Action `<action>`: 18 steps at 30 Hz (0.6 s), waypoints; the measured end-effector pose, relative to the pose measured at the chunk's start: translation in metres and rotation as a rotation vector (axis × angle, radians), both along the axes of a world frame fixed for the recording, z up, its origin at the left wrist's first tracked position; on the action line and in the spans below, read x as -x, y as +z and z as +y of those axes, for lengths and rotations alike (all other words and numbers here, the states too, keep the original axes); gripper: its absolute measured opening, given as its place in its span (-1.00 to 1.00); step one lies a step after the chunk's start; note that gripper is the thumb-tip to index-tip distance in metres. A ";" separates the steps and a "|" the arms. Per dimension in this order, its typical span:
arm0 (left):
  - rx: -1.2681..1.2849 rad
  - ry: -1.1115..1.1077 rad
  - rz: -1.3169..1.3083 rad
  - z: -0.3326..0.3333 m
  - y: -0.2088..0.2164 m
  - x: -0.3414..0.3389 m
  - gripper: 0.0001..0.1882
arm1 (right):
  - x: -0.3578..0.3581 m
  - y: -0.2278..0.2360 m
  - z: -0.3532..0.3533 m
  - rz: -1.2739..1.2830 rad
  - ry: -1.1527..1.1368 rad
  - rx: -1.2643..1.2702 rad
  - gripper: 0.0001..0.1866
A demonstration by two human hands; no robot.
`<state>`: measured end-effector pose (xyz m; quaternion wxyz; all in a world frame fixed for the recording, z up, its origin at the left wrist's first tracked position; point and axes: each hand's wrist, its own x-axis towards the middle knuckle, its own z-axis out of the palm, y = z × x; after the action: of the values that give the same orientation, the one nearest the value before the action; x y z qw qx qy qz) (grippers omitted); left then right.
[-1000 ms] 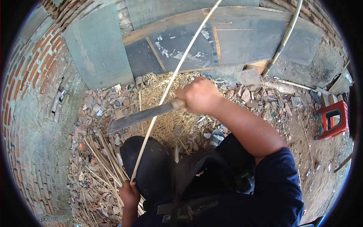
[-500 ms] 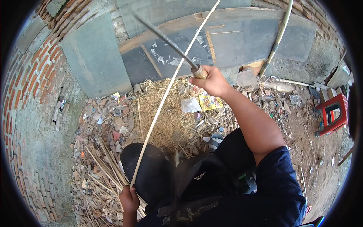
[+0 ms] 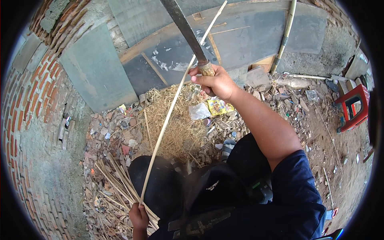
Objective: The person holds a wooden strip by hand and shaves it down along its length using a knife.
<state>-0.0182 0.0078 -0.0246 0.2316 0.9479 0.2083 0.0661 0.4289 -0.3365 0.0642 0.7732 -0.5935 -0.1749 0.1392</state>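
Over the black-clad left knee (image 3: 165, 180), I see a long, pale wooden strip (image 3: 171, 112) slant up rightward from the left hand (image 3: 139, 217) gripping it low; the right hand (image 3: 218, 83), clasping a dark-bladed knife (image 3: 186, 30), sits beside it, perhaps touching.

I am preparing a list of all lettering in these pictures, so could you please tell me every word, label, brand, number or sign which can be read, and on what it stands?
No text to quote.
Yellow packet: coloured print, too small to read.
Dark shirt: pale print, too blurred to read.
Black cloth over the lap: white mark, too small to read.
Knife and pale strip: no lettering visible.
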 end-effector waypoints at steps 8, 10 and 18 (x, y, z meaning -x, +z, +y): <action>0.072 -0.001 -0.004 0.012 -0.009 0.020 -0.60 | 0.002 0.001 0.004 0.003 0.031 -0.014 -0.81; 0.141 0.020 0.027 0.011 -0.004 0.017 -0.63 | -0.001 -0.004 0.004 -0.020 0.029 -0.036 -0.81; 0.060 -0.157 -0.081 0.007 0.034 -0.024 -0.69 | 0.007 0.004 0.004 -0.066 0.057 0.007 -0.80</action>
<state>0.0059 0.0147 0.0097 0.2725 0.9505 0.1257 0.0799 0.4223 -0.3326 0.0685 0.7606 -0.5953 -0.2164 0.1423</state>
